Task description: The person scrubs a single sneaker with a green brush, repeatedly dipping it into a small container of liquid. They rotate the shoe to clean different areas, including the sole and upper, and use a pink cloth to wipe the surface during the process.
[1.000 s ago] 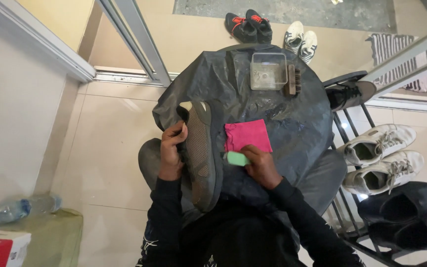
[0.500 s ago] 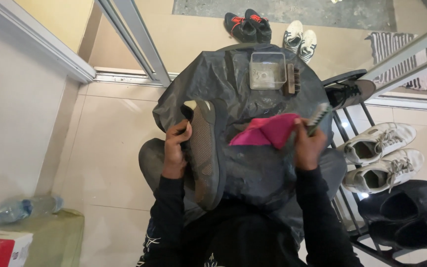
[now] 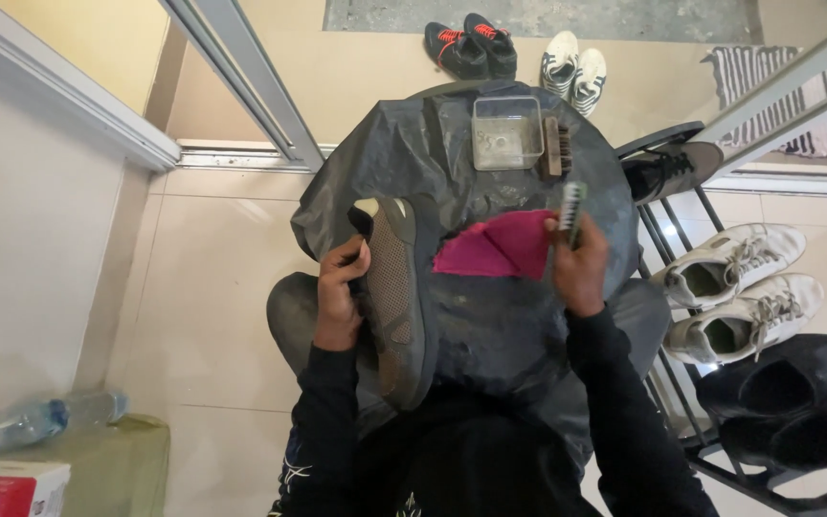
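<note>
My left hand [image 3: 341, 292] grips a grey mesh shoe [image 3: 395, 297] by its side, sole edge toward me, resting on a round table covered in dark plastic sheeting [image 3: 490, 182]. My right hand [image 3: 578, 266] holds a small brush with pale bristles [image 3: 571, 209] upright and also pinches the edge of a pink cloth [image 3: 495, 246], which is folded and lifted off the plastic. A clear square container [image 3: 506, 133] and a wooden brush [image 3: 553, 148] sit at the table's far side.
A metal shoe rack [image 3: 710, 383] on the right carries white sneakers [image 3: 734, 287] and black shoes [image 3: 787, 397]. More shoes [image 3: 519, 53] stand on the floor beyond the table. At lower left are a plastic bottle [image 3: 45, 419] and a box [image 3: 7, 486]. A sliding door frame [image 3: 241, 86] runs at upper left.
My right hand left the green object near the shoe, picked up the brush and the pink cloth's edge, and moved to the right and away. My left hand keeps hold of the shoe.
</note>
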